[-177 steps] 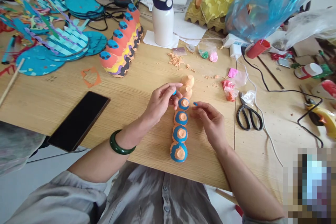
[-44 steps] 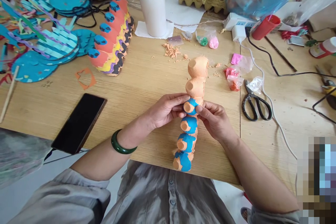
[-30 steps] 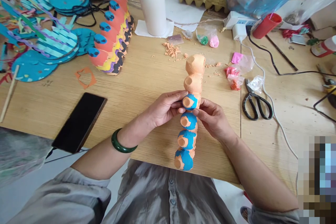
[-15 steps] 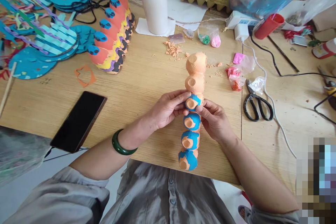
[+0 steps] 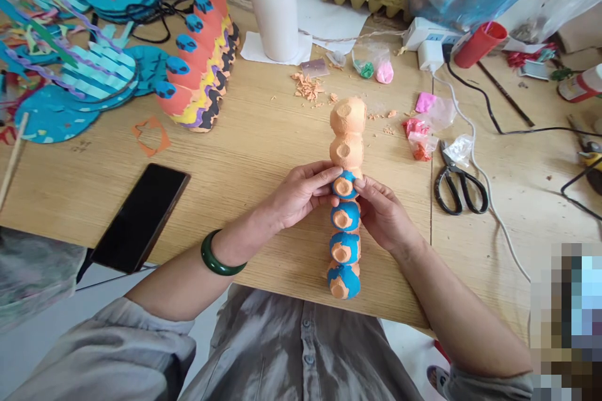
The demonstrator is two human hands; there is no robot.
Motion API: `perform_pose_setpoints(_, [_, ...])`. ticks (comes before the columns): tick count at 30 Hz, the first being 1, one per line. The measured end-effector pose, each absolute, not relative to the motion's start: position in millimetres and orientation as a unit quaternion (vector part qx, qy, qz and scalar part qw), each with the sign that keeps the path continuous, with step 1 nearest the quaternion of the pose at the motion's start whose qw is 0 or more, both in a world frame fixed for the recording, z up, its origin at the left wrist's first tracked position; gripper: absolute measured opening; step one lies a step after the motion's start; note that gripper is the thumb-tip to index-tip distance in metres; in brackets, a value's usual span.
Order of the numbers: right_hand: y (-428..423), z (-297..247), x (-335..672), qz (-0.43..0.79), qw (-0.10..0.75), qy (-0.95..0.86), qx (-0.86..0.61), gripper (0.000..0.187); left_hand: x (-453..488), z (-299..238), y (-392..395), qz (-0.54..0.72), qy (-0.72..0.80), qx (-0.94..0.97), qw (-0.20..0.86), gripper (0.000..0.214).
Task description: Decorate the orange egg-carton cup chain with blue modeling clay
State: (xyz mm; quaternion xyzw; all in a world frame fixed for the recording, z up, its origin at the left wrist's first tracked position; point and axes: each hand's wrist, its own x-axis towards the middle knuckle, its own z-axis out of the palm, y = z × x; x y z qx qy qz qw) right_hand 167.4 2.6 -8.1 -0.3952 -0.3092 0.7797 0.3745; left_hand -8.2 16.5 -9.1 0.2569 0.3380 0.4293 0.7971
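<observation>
Between my hands is a strip of egg carton (image 5: 347,144) coloured light orange, its bumps in one row running away from me. Blue clay (image 5: 348,271) partly covers the nearer bumps; the two farthest are plain orange. My left hand (image 5: 308,191) grips the strip from the left, thumb and fingers at the farthest blue bump. On the other side, my right hand (image 5: 383,210) holds the same bump, thumb pressed on its blue edge. Parts of the fingers are hidden under the strip.
A finished-looking striped carton strip (image 5: 200,69) stands at the back left, near a phone (image 5: 141,216). Black-handled scissors (image 5: 458,182) and small clay bags (image 5: 419,138) lie right. A white bottle (image 5: 273,15) and power strip (image 5: 426,34) stand behind; orange crumbs (image 5: 308,86) are scattered.
The strip has turned slightly, its near end swinging right. My right thumb has moved a little up along the blue bump; my left hand stays in place.
</observation>
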Motion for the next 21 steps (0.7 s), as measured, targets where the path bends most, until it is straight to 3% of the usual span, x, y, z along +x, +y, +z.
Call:
perform_pose_setpoints(4, [6,-10,170,0.788,0.372,-0.306,-0.384,0.043,-10,-10,17,0.42,0.336,0.237,0.809,0.035])
perform_pose_setpoints(9, [6,-11,176,0.775,0.373,-0.341,-0.38,0.028,-12,-10,19,0.431,0.331,0.225,0.808,0.037])
perform_pose_setpoints(21, [5,-4,178,0.783,0.329,-0.366,-0.381,0.035,-11,0,16,0.422,0.308,0.317,0.792,0.033])
